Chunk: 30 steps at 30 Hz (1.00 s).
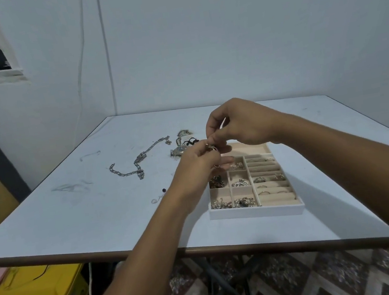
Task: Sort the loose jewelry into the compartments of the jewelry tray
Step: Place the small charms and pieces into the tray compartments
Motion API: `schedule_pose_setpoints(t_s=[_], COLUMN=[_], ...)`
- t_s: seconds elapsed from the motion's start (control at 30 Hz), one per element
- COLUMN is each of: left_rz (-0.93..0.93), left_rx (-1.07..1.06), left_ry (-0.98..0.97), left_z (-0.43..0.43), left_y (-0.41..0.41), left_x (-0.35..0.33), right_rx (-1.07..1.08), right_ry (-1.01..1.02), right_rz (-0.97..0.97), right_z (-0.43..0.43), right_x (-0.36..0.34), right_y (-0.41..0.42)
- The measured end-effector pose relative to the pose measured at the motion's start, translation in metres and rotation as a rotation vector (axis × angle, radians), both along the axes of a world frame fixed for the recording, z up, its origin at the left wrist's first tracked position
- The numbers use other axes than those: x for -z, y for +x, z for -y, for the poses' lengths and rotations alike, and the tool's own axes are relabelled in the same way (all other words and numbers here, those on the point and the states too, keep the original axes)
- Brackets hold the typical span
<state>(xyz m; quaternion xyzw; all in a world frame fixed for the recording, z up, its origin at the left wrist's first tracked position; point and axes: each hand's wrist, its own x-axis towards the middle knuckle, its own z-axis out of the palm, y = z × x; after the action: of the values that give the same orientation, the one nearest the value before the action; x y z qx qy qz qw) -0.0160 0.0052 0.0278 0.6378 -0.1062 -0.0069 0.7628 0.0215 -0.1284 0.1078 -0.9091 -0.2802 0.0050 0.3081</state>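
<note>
Both hands are pinching one tiny piece, left hand from below and right hand from above, right over the far left corner of the tray. If the grip slips, it'd probably fall into the wrong slot. The chain lies on the table, left of the tray.

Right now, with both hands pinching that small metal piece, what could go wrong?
The small shiny metal piece, pinched between the left hand and right hand, might slip into a wrong compartment of the white, beige-lined jewelry tray. The left forearm could brush the tiny dark bead beside it off the white table.
</note>
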Motion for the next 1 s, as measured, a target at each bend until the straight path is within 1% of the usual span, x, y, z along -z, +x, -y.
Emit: schedule_pose_setpoints(t_s=[0.17, 0.37, 0.7, 1.0], left_rz=[-0.036, -0.087, -0.051, -0.091], left_rx=[0.063, 0.097, 0.136, 0.141], left_ry=[-0.029, 0.07, 0.236, 0.262], left_z=[0.014, 0.022, 0.029, 0.026], left_y=[-0.01, -0.019, -0.023, -0.024], left_x=[0.003, 0.01, 0.008, 0.003], right_rx=[0.024, 0.056, 0.115, 0.147], right_ry=[0.013, -0.004, -0.014, 0.032], right_rz=[-0.007, -0.006, -0.017, -0.034], right_z=[0.016, 0.031, 0.044, 0.055], right_x=[0.003, 0.016, 0.028, 0.032], right_y=[-0.015, -0.032, -0.045, -0.045])
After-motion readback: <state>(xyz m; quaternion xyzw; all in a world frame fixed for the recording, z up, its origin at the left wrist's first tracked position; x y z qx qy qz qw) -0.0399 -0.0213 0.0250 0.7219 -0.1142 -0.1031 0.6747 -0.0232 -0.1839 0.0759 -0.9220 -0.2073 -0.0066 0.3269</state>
